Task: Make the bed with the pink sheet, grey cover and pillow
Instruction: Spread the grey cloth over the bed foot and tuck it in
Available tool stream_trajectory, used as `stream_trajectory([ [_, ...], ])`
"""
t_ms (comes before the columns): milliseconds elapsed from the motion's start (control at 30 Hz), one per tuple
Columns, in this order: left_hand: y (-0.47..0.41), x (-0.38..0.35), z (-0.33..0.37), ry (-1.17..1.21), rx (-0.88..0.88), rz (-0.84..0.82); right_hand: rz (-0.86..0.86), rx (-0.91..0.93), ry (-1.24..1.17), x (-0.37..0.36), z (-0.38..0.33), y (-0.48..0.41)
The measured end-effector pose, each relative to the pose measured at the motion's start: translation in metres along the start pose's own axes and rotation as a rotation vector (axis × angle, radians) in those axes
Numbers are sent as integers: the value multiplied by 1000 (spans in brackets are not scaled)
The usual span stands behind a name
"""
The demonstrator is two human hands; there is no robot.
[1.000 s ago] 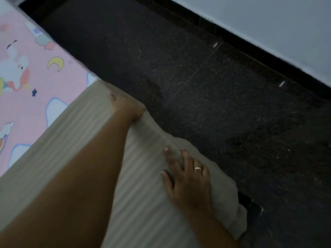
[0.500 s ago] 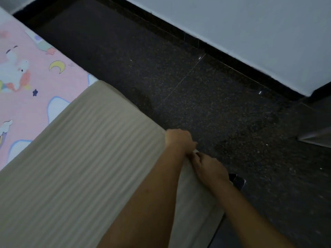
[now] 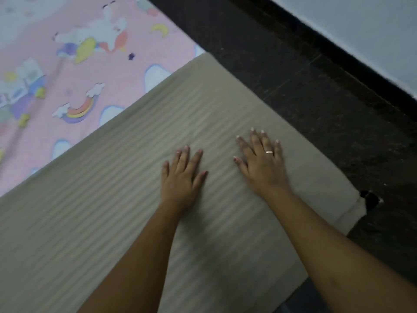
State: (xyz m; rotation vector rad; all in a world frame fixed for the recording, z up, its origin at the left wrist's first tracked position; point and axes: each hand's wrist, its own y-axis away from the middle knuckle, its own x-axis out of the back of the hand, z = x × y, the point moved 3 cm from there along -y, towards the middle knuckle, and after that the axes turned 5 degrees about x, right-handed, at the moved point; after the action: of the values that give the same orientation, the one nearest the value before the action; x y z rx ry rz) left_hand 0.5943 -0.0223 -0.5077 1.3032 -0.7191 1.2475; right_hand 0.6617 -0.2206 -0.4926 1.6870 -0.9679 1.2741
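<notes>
Left hand (image 3: 182, 177) and right hand (image 3: 262, 168) are lying flat, each grip spread open and holding nothing, pressing the grey striped fabric cover (image 3: 90, 222). It is overlying the pink cartoon-print sheet (image 3: 79, 75). Sheet and cover are appearing laid; no pillow is showing, so it is likely outstanding.

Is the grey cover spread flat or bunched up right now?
Spread flat. The grey cover lies smooth over the pink sheet, its stripes straight; left hand and right hand rest flat on it.
</notes>
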Motion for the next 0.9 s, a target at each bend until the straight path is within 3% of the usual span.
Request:
stream_trajectory([
  [267,125,3,-196,69,544,115,-65,311,-16,-62,-190,23],
  [367,152,3,-248,124,708,148,-84,364,42,-69,-217,-4],
  [600,168,9,-337,170,870,180,57,187,67,-74,-261,-67],
  [900,201,26,-437,154,931,128,-3,380,31,-117,-457,-45],
])
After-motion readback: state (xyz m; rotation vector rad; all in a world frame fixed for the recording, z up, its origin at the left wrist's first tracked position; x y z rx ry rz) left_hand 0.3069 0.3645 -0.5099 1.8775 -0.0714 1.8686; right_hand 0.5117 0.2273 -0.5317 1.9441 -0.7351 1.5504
